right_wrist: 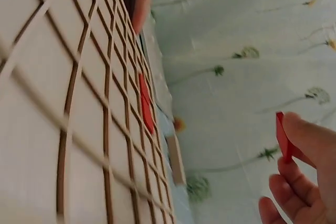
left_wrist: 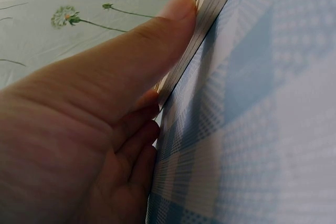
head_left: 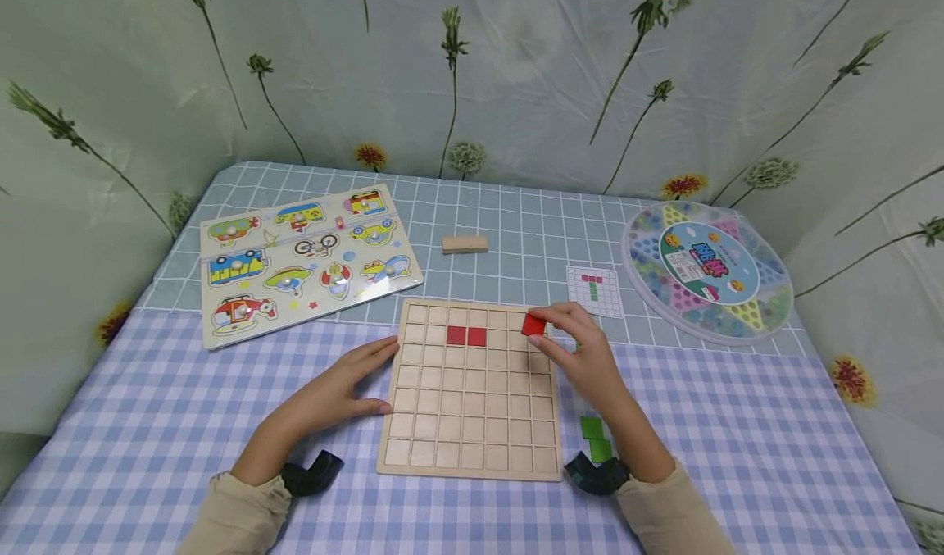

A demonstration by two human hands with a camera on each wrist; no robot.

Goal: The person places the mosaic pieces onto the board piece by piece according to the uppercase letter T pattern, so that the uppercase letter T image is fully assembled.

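A wooden grid board (head_left: 472,407) lies in the middle of the table. Two red square tiles (head_left: 467,336) sit side by side in its second row from the far edge. Above the board's far right part, my right hand (head_left: 586,354) pinches another red square tile (right_wrist: 284,137) between thumb and fingers, raised off the grid in the right wrist view. My left hand (head_left: 335,387) rests at the board's left edge, its thumb (left_wrist: 168,22) and extended fingers touching the side. Beside the right forearm lie two green square tiles (head_left: 596,438).
A small pattern card (head_left: 606,302) with a red and green T lies right of the board. Beyond it is a round game box (head_left: 708,272). A vehicle peg puzzle (head_left: 310,264) is at the back left, and a wooden block (head_left: 465,244) behind the board.
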